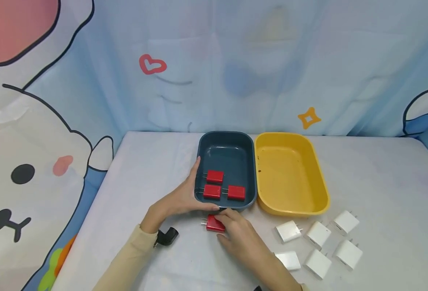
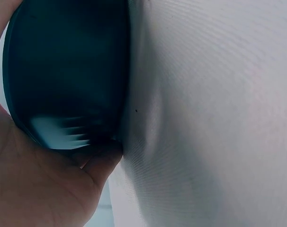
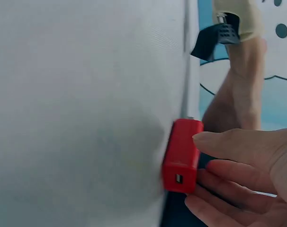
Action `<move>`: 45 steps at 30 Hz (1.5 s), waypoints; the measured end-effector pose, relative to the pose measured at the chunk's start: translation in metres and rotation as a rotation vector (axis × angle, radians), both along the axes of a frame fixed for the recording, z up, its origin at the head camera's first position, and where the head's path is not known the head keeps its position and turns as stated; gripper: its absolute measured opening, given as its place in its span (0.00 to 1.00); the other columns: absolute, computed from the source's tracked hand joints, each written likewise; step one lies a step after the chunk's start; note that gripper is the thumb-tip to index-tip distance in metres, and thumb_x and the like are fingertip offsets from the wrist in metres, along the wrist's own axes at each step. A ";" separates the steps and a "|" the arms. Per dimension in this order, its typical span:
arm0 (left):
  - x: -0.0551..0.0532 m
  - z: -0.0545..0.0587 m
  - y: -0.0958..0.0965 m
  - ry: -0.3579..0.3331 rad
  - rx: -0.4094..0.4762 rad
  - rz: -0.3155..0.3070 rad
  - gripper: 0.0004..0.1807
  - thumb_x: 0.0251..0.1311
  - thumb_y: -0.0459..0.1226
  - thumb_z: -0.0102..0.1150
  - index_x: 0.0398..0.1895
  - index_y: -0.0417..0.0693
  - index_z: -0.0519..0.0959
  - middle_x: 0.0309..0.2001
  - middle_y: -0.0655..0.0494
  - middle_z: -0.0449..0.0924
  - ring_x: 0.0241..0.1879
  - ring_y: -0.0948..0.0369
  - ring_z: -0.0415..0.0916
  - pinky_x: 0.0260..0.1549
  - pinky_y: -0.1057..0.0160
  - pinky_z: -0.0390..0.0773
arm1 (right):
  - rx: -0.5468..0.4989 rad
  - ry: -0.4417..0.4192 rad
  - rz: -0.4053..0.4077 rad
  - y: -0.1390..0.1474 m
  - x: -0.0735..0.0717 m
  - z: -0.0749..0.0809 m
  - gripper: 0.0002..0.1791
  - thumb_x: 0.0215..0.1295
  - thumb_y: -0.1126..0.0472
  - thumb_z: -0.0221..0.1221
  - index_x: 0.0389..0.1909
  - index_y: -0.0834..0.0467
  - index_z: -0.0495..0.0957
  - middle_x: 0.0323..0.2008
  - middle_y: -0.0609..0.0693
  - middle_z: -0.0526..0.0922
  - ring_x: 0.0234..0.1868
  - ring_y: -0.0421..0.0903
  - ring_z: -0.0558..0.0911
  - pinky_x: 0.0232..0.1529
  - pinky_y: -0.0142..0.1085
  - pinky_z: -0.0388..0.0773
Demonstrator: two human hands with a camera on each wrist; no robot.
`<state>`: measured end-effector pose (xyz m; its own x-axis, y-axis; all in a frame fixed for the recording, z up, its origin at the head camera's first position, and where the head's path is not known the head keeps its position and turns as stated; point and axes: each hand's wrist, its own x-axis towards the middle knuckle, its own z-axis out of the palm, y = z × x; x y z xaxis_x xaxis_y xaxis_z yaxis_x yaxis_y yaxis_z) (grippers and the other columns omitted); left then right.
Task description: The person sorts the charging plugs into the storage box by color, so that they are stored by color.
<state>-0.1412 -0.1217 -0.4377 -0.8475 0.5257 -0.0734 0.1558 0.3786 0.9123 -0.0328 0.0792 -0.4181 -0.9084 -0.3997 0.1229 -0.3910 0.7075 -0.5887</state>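
In the head view, my left hand [image 1: 183,198] holds the near left corner of a dark blue tray [image 1: 228,155], thumb along its front and fingers at its left side. Three red charger plugs [image 1: 215,176] lie inside, prongs pointing left. Just in front of the tray, my right hand [image 1: 241,238] pinches another red charger plug [image 1: 213,223]. The right wrist view shows the USB port on that plug's [image 3: 181,151] end, with my thumb against its side. From the left wrist, the tray's dark wall [image 2: 70,71] appears against the palm.
A yellow tray [image 1: 284,173] stands against the blue tray's right side. Several white charger plugs [image 1: 318,263] lie loose at the front right, some close to my right forearm. A patterned curtain [image 1: 214,68] hangs behind the white-covered table [image 1: 381,194].
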 end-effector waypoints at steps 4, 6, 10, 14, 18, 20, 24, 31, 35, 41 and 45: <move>-0.001 0.001 0.000 0.011 -0.003 0.004 0.75 0.50 0.43 0.80 0.85 0.54 0.27 0.85 0.54 0.38 0.81 0.54 0.44 0.74 0.39 0.61 | 0.018 0.012 0.006 -0.005 -0.001 -0.003 0.23 0.52 0.74 0.76 0.51 0.69 0.85 0.47 0.53 0.81 0.49 0.49 0.81 0.53 0.45 0.84; -0.001 0.000 -0.001 0.011 0.004 0.000 0.75 0.50 0.43 0.80 0.85 0.54 0.27 0.85 0.54 0.38 0.81 0.54 0.44 0.74 0.39 0.61 | 0.018 0.023 0.019 -0.007 -0.001 -0.006 0.22 0.53 0.74 0.76 0.50 0.69 0.85 0.46 0.53 0.81 0.48 0.49 0.81 0.50 0.43 0.85; -0.002 -0.001 -0.001 0.010 0.014 -0.010 0.76 0.49 0.45 0.81 0.85 0.54 0.26 0.85 0.54 0.39 0.81 0.56 0.44 0.74 0.41 0.62 | 0.016 0.034 0.052 -0.011 0.000 -0.011 0.21 0.52 0.74 0.76 0.48 0.68 0.85 0.42 0.51 0.79 0.44 0.48 0.80 0.46 0.39 0.86; -0.002 -0.002 -0.001 0.004 0.006 -0.006 0.77 0.49 0.46 0.81 0.85 0.53 0.26 0.85 0.54 0.39 0.81 0.55 0.44 0.74 0.41 0.61 | 0.027 0.031 0.075 -0.011 0.001 -0.012 0.20 0.51 0.73 0.77 0.46 0.68 0.85 0.40 0.50 0.78 0.44 0.48 0.80 0.47 0.39 0.85; 0.000 -0.002 0.000 -0.003 0.001 0.002 0.77 0.49 0.46 0.81 0.85 0.54 0.26 0.85 0.54 0.38 0.81 0.55 0.44 0.74 0.40 0.61 | 0.053 0.035 0.100 -0.009 0.004 -0.011 0.20 0.49 0.71 0.78 0.45 0.67 0.86 0.38 0.49 0.78 0.42 0.46 0.80 0.46 0.38 0.85; 0.000 -0.002 0.000 -0.005 0.002 0.006 0.76 0.49 0.46 0.81 0.85 0.55 0.26 0.85 0.55 0.38 0.81 0.55 0.44 0.74 0.40 0.61 | 0.044 0.043 0.116 -0.004 0.006 -0.009 0.20 0.48 0.72 0.78 0.44 0.66 0.86 0.38 0.48 0.78 0.41 0.45 0.79 0.45 0.36 0.84; -0.001 -0.002 0.001 0.011 0.023 -0.002 0.75 0.50 0.43 0.80 0.85 0.55 0.27 0.85 0.55 0.39 0.81 0.55 0.45 0.73 0.40 0.62 | 0.037 -0.067 0.111 0.009 0.005 0.009 0.24 0.46 0.69 0.80 0.47 0.63 0.87 0.38 0.46 0.79 0.41 0.43 0.78 0.42 0.33 0.85; -0.001 -0.001 0.002 0.004 0.032 -0.003 0.75 0.50 0.40 0.79 0.85 0.54 0.27 0.84 0.53 0.41 0.80 0.54 0.45 0.72 0.40 0.65 | 0.016 -0.103 0.007 0.041 -0.013 0.068 0.27 0.47 0.67 0.82 0.51 0.58 0.87 0.42 0.46 0.82 0.42 0.43 0.79 0.42 0.37 0.87; -0.001 0.000 0.002 -0.019 0.014 0.003 0.75 0.51 0.41 0.79 0.85 0.56 0.26 0.85 0.55 0.39 0.80 0.55 0.44 0.72 0.41 0.65 | 0.012 0.007 -0.054 0.059 -0.036 0.091 0.26 0.50 0.67 0.80 0.52 0.61 0.86 0.43 0.50 0.82 0.43 0.48 0.81 0.45 0.44 0.87; 0.000 0.002 -0.001 -0.021 0.008 0.010 0.76 0.51 0.42 0.80 0.85 0.57 0.25 0.85 0.56 0.40 0.80 0.56 0.44 0.73 0.40 0.62 | 0.048 0.033 -0.086 0.065 -0.080 0.095 0.24 0.55 0.69 0.76 0.53 0.68 0.84 0.43 0.57 0.82 0.43 0.55 0.83 0.47 0.49 0.86; 0.001 0.002 0.000 -0.025 0.035 -0.013 0.75 0.52 0.41 0.79 0.85 0.56 0.25 0.84 0.56 0.40 0.80 0.55 0.44 0.73 0.41 0.63 | 0.108 -0.015 -0.109 0.059 -0.104 0.080 0.24 0.56 0.69 0.76 0.54 0.70 0.84 0.44 0.60 0.83 0.43 0.55 0.82 0.47 0.47 0.86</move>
<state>-0.1402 -0.1220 -0.4352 -0.8388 0.5390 -0.0763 0.1369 0.3446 0.9287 -0.1364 0.1380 -0.3378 -0.9485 -0.3086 0.0708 -0.3000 0.8046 -0.5125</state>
